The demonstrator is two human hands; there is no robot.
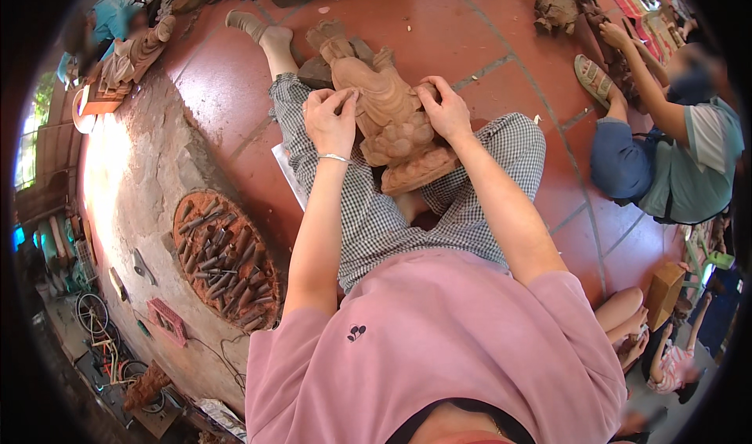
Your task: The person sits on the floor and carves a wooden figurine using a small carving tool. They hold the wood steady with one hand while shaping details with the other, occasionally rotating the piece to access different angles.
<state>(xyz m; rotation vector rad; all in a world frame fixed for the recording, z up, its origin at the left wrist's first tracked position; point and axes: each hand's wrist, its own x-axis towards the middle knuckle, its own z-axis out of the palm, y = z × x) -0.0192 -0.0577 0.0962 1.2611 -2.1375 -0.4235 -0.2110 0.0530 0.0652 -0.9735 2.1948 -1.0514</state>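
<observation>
A carved wooden statue (378, 99) of reddish-brown wood lies between my legs, its scalloped base (421, 170) toward me and its top pointing away. My left hand (330, 120) is at the statue's left side, thumb and fingertips pinched together against the wood. On the opposite side, my right hand (446, 112) touches the carving with curled fingers. Whatever is pinched in either hand is too small or hidden to make out. A dark block (316, 73) shows beside the statue's upper part, partly covered by it.
To my left, a round tray (182, 209) full of chisels and gouges rests on a worn slab (149, 162), near a pink brick-shaped holder (167, 322). A person (674, 146) sits at the right by another carving (607, 60). Another carving (135, 60) is at far left.
</observation>
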